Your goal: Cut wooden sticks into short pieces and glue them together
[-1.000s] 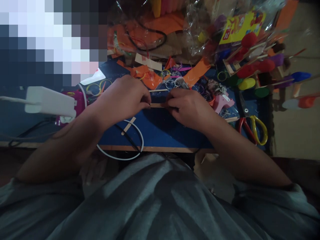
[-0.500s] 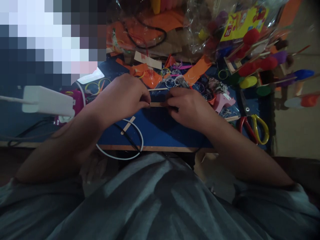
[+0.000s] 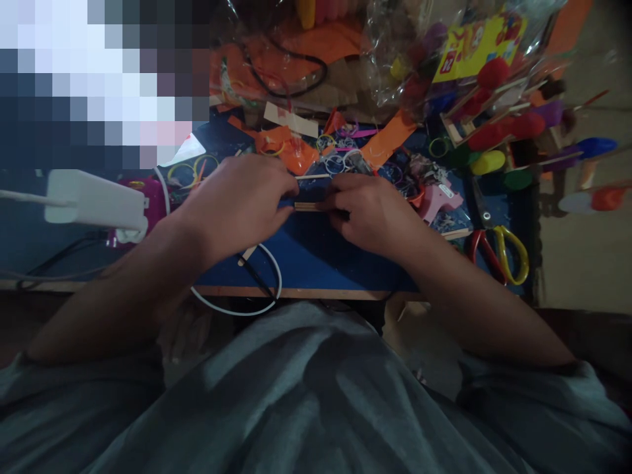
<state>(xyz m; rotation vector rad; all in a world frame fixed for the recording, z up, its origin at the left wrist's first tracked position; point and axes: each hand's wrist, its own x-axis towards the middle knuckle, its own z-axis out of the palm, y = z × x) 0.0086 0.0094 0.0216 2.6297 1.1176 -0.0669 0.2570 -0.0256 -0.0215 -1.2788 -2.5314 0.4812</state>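
A short bundle of wooden craft sticks (image 3: 309,207) lies level over the blue tabletop (image 3: 316,263), its right end pinched in the fingers of my right hand (image 3: 363,210). My left hand (image 3: 251,194) is at the other end, thumb and forefinger parted, a small gap from the stick tips. Just beyond the bundle is a thin pale stick (image 3: 313,176) between the two hands. Another craft stick (image 3: 247,255) lies partly under my left wrist, by a white cable loop (image 3: 280,270).
Right of my hand are a pink glue gun (image 3: 442,197) and scissors (image 3: 513,257) with red and yellow handles. Orange paper scraps (image 3: 395,138) and rubber bands lie behind. A white charger (image 3: 93,201) stands at left; coloured clay pieces (image 3: 528,122) on sticks fill the right.
My left thumb and forefinger have parted and come away from the left end of the stick bundle. My left hand has shifted slightly down; my right hand keeps its hold.
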